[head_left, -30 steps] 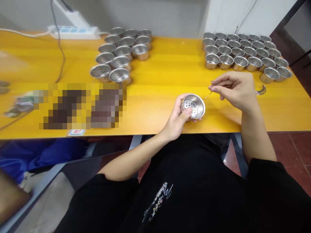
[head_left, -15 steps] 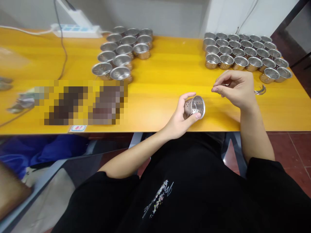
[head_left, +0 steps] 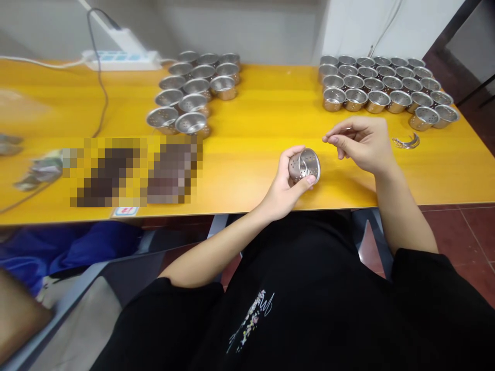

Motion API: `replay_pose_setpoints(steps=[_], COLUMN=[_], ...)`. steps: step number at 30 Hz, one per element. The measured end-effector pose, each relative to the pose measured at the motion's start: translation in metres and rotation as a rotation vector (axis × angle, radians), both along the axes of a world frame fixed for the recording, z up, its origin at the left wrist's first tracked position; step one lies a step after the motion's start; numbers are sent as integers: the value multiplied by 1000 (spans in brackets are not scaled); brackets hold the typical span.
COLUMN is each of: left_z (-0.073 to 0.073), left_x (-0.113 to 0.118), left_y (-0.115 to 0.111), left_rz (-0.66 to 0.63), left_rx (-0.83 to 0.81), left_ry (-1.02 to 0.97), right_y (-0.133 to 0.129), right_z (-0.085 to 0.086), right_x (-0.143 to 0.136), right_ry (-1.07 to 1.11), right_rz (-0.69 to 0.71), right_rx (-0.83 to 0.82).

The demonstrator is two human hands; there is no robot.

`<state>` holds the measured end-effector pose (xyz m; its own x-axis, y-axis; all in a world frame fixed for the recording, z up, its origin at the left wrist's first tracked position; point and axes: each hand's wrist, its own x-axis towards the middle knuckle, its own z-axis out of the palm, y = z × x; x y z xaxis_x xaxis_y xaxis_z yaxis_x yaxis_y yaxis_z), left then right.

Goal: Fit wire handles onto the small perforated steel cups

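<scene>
My left hand (head_left: 288, 180) is wrapped round a small perforated metal cup (head_left: 305, 166), held tilted above the table with its mouth facing right and its thumb on the rim. To the right of the cup, my right hand (head_left: 361, 141) is raised, thumb and forefinger pinched together. Whatever lies in that pinch is too small to make out. Just beyond the right wrist rests a small bunch of thin curved metal wires (head_left: 407, 141) on the tabletop.
Perforated cups (head_left: 378, 102) stand in rows at the back right of the yellow table (head_left: 247, 170), and another group of cups (head_left: 192, 123) stands left of centre. A power strip (head_left: 121, 59) with cables lies at the back left. Pixelated dark objects (head_left: 172, 170) lie front left.
My right hand has moved slightly left, closer to the cup's mouth. The bunch of wires shows more fully now. The left hand keeps its hold on the cup, and the view has shifted a little.
</scene>
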<state>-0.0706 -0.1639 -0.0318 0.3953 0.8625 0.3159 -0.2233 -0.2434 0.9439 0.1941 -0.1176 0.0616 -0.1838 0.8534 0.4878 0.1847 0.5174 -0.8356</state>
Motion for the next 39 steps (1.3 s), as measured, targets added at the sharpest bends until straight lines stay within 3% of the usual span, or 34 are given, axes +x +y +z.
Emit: replay_pose_setpoints(steps=[5, 20, 26, 33, 39], left_z=[3, -10, -12, -19, -22], left_x=[-1, 0, -2, 0, 1], left_y=[-2, 7, 10, 14, 12], left_rz=[-5, 2, -11, 167, 188], left_rx=[0, 24, 69, 155, 260], left_ry=[8, -29, -12, -58, -53], right_y=[-4, -1, -4, -7, -9], right_z=[4, 4, 9, 14, 13], right_x=[-4, -8, -6, -3, -8], right_ry=[3, 20, 32, -12, -100], right_rz=[51, 173, 326, 528, 582], right_rx=[-57, -70, -109, -172, -236])
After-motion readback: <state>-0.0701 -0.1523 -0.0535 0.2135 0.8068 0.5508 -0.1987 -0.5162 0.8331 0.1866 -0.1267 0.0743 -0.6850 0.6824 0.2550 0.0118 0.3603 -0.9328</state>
